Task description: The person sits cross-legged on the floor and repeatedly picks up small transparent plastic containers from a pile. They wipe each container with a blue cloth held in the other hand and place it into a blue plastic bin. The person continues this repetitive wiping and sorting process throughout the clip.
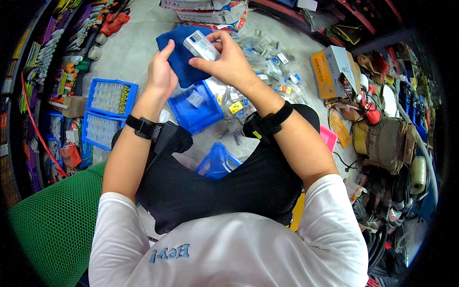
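My left hand holds a dark blue cloth, its thumb raised along the near edge and its fingers hidden behind the fabric. In front of the cloth, my right hand grips a small clear plastic box between thumb and fingers. Below the cloth sits a blue plastic bin with a small clear box inside. Beside it, many clear plastic boxes, some with labels, lie heaped on the floor.
Two blue trays of clear boxes, an upper one and a lower one, lie at the left. An orange and white carton stands at the right, near cables and tools. A green mesh roll is at lower left. Packed bags lie ahead.
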Demonstrator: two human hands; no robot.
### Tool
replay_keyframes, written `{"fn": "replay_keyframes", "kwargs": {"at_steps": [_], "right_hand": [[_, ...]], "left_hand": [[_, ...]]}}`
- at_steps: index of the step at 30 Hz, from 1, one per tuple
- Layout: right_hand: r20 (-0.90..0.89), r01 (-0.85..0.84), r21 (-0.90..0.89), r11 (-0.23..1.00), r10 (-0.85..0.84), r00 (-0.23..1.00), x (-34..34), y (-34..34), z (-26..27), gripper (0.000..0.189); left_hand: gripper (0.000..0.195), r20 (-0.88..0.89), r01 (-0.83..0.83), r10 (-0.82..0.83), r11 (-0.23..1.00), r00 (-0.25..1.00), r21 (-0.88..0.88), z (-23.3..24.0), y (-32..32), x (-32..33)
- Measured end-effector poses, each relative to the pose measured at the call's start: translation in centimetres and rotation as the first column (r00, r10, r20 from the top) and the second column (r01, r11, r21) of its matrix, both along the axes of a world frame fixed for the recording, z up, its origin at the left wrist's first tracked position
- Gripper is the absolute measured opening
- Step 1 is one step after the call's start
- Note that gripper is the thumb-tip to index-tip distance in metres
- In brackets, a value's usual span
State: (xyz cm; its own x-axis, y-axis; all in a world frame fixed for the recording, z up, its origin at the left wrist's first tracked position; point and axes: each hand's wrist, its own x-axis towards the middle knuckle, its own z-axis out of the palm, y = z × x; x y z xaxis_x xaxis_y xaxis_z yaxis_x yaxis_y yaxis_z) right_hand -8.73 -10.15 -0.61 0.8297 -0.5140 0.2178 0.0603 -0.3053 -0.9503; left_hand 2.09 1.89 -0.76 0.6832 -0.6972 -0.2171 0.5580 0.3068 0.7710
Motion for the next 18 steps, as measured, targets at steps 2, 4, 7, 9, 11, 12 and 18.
{"fn": "replay_keyframes", "kwargs": {"at_steps": [2, 4, 7, 9, 11, 12, 18], "right_hand": [[-0.029, -0.032, 0.039, 0.999, 0.033, 0.999, 0.0, -0.3, 0.8, 0.049], [-0.022, -0.071, 0.118, 0.991, 0.074, 0.997, -0.3, -1.2, 1.6, 0.040], [-0.018, -0.006, 0.250, 0.968, 0.011, 1.000, -2.4, -2.6, 6.9, 0.043], [0.034, 0.049, -0.103, 0.993, -0.046, 0.998, -4.7, -4.8, 9.8, 0.046], [0.070, 0.090, -0.066, 0.994, -0.086, 0.994, -7.1, -6.2, 12.0, 0.051], [0.040, 0.110, -0.142, 0.984, -0.105, 0.994, -8.3, -7.9, 12.3, 0.058], [-0.277, -0.176, -0.737, 0.652, -0.053, 0.960, -6.5, -15.8, 6.1, 0.047]], "left_hand": [[0.030, -0.027, 0.022, -0.023, 1.000, 0.999, -0.008, -0.9, 0.2, 1.0], [0.030, -0.036, 0.033, -0.034, 0.999, 0.999, -0.022, -1.0, 0.0, 1.2], [0.030, -0.052, 0.031, -0.031, 1.000, 0.998, -0.003, -0.9, 0.3, 1.4], [0.030, -0.067, 0.039, -0.040, 0.999, 0.997, -0.017, -0.7, 0.1, 1.3], [0.031, -0.053, 0.055, -0.058, 0.997, 0.997, -0.052, -0.8, 0.0, 1.5], [0.031, -0.055, 0.059, -0.062, 0.996, 0.997, -0.063, -0.9, -0.3, 1.4], [0.036, -0.016, -0.001, 0.000, 0.999, 1.000, -0.034, -1.0, -0.6, 2.2]]}}
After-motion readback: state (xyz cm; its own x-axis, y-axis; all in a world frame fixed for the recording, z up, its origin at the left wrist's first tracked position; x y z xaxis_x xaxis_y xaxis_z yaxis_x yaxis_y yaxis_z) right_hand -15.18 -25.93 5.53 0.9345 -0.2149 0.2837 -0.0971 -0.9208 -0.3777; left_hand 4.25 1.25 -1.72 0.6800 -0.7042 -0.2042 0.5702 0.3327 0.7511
